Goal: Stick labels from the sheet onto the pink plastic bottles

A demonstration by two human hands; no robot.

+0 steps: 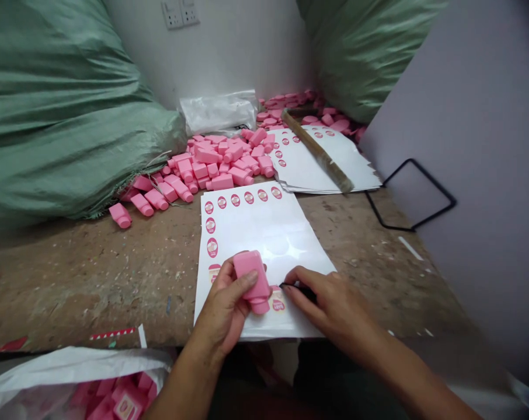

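Observation:
My left hand [229, 300] is closed around a small pink plastic bottle [250, 271], its flat face up and its neck pointing toward me. In my right hand [323, 294] is a thin black tool [307, 292], mostly covered by my fingers, so I cannot make out its kind. Its tip is beside a printed label [277, 301] low on a white sticker sheet [256, 227]. Oval pink labels run along the sheet's top and left edges. The bottle hangs just over the sheet, next to that label.
Many pink bottles [221, 157] are heaped behind the sheet, beside a green sack [72, 116]. A wooden stick [319, 151] lies across more sticker sheets [356, 169]. A black wire frame [433, 189] leans at the right panel. A white bag [84, 361] at lower left holds labelled bottles.

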